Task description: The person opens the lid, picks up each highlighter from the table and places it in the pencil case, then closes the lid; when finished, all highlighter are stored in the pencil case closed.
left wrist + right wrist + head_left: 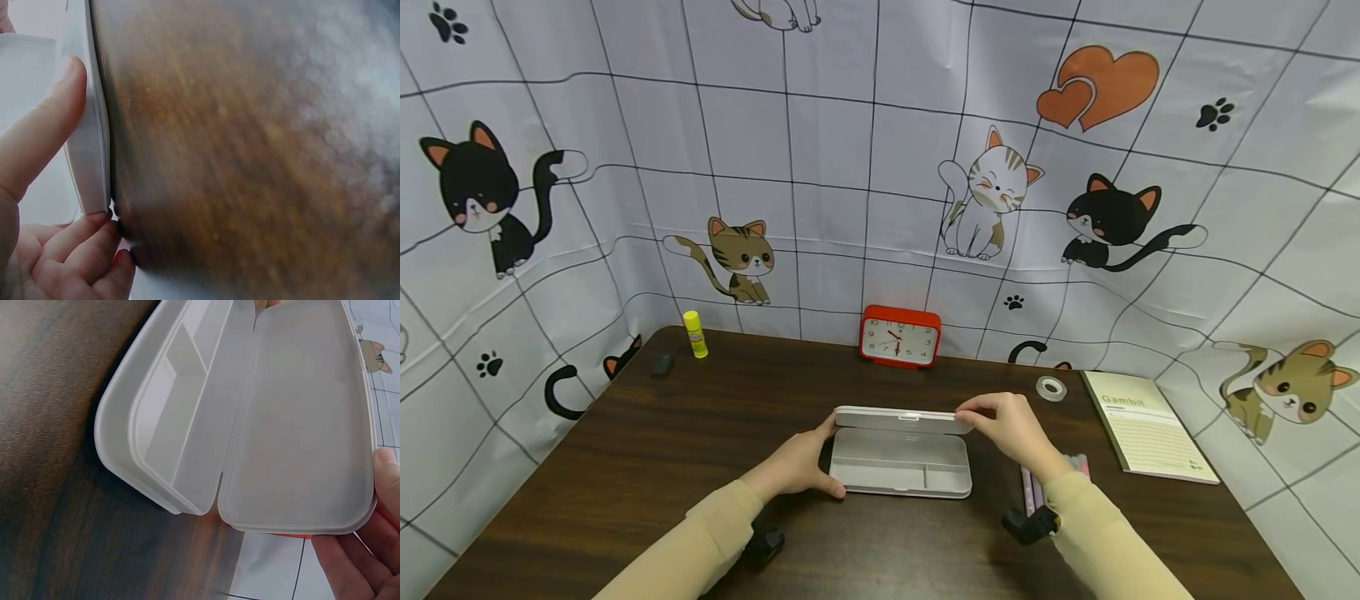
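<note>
A white pencil case (872, 460) lies on the table with its lid (880, 419) raised at the back. One long compartment and smaller divided ones show inside, with nothing in them. My left hand (797, 464) grips the case's left end. In the left wrist view the thumb lies over the white end wall (87, 150), and the other fingers curl at its corner. My right hand (1011, 425) pinches the lid's right corner between thumb and fingers. The right wrist view shows the lid's inner face (300, 419) tilted up from the hinge.
Pink and grey pens (1028, 492) lie partly hidden under my right forearm. A tape roll (1051, 397) and a Gambit notebook (1150, 429) lie to the right. Behind stands a red clock (900, 336); a yellow glue stick (696, 335) and small dark block (662, 365) are back left.
</note>
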The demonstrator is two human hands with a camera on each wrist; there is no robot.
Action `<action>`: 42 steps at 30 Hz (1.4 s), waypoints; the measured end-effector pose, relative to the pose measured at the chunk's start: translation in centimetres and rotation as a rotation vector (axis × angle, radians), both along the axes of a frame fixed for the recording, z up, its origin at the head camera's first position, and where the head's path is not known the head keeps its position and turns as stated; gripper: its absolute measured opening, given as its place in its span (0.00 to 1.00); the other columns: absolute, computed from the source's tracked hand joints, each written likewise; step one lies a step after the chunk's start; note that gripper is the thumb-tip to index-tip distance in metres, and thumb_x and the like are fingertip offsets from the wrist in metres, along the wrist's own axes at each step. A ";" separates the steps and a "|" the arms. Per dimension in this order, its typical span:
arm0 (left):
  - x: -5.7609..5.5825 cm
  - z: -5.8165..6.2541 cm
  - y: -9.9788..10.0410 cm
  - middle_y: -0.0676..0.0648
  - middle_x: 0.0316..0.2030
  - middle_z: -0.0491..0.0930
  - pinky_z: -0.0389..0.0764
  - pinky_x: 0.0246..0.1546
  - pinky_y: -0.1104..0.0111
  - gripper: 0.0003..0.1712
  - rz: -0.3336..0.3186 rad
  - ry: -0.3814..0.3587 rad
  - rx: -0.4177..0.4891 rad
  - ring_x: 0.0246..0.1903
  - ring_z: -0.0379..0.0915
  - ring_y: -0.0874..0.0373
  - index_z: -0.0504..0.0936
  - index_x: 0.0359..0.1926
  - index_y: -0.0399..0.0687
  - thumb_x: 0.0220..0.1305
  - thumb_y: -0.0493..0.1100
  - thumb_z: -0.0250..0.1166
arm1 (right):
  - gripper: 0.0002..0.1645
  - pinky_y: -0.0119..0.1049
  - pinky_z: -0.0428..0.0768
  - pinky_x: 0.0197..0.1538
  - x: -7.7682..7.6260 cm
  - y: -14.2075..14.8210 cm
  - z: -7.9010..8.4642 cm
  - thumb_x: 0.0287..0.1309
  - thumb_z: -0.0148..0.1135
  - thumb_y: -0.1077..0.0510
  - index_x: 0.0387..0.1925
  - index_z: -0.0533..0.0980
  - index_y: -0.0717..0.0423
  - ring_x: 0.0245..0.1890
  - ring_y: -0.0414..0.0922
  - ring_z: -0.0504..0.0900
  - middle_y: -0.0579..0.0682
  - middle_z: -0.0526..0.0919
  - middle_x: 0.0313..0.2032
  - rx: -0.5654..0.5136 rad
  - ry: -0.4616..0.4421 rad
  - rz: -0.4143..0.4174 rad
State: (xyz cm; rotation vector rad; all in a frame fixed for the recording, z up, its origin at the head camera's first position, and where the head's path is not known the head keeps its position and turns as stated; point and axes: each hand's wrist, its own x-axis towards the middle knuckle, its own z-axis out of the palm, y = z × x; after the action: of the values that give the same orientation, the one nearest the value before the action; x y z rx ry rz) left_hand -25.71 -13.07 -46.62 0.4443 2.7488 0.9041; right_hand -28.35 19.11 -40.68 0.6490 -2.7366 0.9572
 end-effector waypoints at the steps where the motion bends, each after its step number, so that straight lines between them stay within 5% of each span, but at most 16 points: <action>1: 0.0 0.0 0.0 0.40 0.65 0.67 0.68 0.59 0.51 0.70 -0.001 0.002 0.004 0.61 0.67 0.42 0.48 0.73 0.36 0.35 0.54 0.81 | 0.07 0.38 0.80 0.40 -0.1 0.0 0.0 0.54 0.68 0.52 0.32 0.86 0.49 0.35 0.40 0.83 0.43 0.86 0.33 -0.002 -0.003 -0.003; 42: 0.2 0.0 0.2 0.41 0.63 0.70 0.66 0.60 0.50 0.71 0.007 0.027 0.041 0.60 0.67 0.42 0.49 0.71 0.33 0.30 0.51 0.83 | 0.10 0.36 0.74 0.31 -3.2 -0.6 0.3 0.55 0.67 0.50 0.31 0.85 0.53 0.28 0.42 0.77 0.48 0.85 0.31 -0.029 -0.042 -0.169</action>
State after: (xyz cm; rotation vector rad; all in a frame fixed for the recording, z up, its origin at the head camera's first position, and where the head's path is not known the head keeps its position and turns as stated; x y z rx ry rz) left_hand -25.49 -12.89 -46.58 0.4572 2.7624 0.9647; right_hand -31.54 18.47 -40.41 0.3895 -2.7549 0.9787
